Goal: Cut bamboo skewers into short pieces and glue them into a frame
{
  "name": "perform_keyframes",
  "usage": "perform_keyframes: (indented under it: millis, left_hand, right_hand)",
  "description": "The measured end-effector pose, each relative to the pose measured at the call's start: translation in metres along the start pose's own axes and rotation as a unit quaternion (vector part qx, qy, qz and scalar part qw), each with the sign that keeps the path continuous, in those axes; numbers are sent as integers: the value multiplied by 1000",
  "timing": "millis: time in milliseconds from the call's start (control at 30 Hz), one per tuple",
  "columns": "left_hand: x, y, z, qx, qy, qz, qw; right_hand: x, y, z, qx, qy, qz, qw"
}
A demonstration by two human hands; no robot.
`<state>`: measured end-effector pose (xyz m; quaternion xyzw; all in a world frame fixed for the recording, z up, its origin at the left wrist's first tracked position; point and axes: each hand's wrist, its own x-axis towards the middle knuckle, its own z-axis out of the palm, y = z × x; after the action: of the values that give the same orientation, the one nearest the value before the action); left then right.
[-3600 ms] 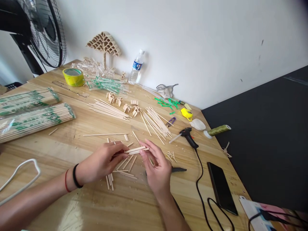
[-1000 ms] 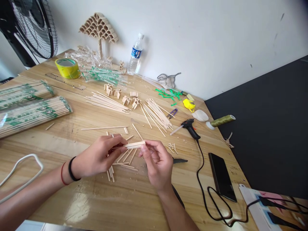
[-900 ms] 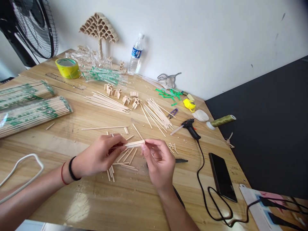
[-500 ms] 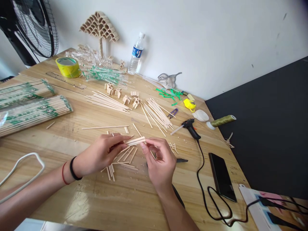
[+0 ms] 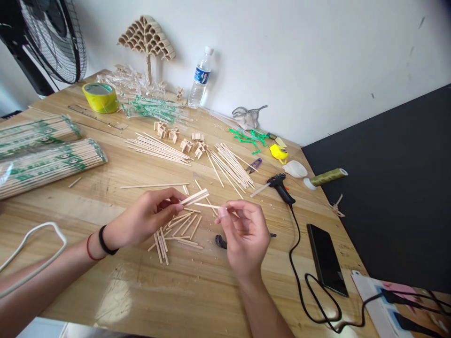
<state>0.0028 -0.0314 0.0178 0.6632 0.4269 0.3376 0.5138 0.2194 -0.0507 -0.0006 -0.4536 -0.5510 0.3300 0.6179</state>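
Between the thumb and fingers of my left hand (image 5: 157, 211) is a small bundle of short wooden sticks (image 5: 196, 196), its free ends pointing right. My right hand (image 5: 244, 230) pinches a single wooden stick (image 5: 207, 205) by its right end; its left tip lies close to the bundle, and I cannot tell whether they touch. Cut short sticks (image 5: 183, 230) lie scattered on the table below my hands. A black-handled tool (image 5: 221, 241) is partly hidden behind my right hand.
Long sticks (image 5: 230, 169) and small stick assemblies (image 5: 186, 145) lie beyond my hands. To the right are a glue gun (image 5: 281, 188), its black cord and a phone (image 5: 327, 258). Packaged sticks (image 5: 52, 164) lie left. A stick-built tree (image 5: 146, 42) and a bottle (image 5: 200, 80) stand at the back.
My right hand has moved away from the bundle, to the right and slightly down, and a single stick now shows in its pinch. The bundle in my left hand has tilted up slightly.
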Motion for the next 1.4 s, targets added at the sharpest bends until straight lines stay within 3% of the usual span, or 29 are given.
perform_keyframes:
  millis: [167, 367, 500, 600, 667, 733, 833, 1100, 1400]
  left_hand:
    - [0, 2, -3, -72, -6, -30, 997]
    - [0, 4, -2, -127, -23, -29, 991]
    - [-3, 4, 0, -96, -53, -25, 994]
    - [-5, 3, 4, 52, -19, 62, 997]
    - [-6, 1, 8, 139, 18, 142, 980]
    - [-7, -1, 10, 173, 48, 196, 964]
    - [-8, -3, 11, 183, 79, 226, 954]
    - [-7, 3, 8, 169, 86, 242, 952]
    - [-8, 5, 5, 131, 77, 187, 971]
  right_hand:
    - [2, 4, -3, -56, -48, 12, 997]
    - [1, 3, -4, -144, -115, -49, 982]
    - [-2, 4, -4, -91, -122, -7, 988]
    - [-4, 4, -4, -41, -142, 30, 989]
    - [-4, 3, -4, -38, -150, 38, 987]
    - [-4, 2, -3, -34, -150, 30, 988]
    - [-3, 0, -3, -9, -147, 17, 989]
    - [-7, 0, -1, 13, -144, 12, 989]
    - [-8, 3, 0, -5, -160, -26, 987]
